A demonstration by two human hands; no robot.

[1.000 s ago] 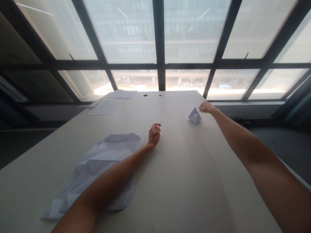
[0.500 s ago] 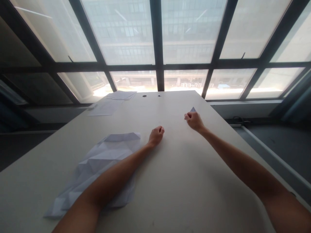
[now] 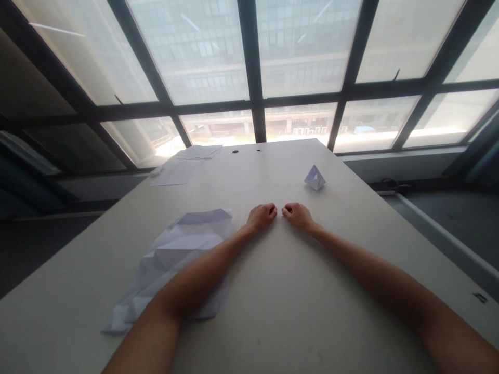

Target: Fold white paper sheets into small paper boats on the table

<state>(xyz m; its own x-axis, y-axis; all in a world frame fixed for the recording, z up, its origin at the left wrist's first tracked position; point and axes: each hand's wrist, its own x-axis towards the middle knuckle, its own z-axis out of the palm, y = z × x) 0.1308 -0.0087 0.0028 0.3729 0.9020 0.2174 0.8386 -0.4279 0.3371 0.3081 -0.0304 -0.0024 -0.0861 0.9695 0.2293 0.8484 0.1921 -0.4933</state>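
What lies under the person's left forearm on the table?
A creased white sheet lies on the table, its right part beneath the left forearm. What the arm covers is hidden.

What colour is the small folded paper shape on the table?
The paper shape is white, best seen in the head view.

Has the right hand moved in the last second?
Yes. The right hand left the folded paper shape and drew back nearer, beside the left hand.

Creased sheet (image 3: 187, 244) partly beneath left forearm (image 3: 195, 283)
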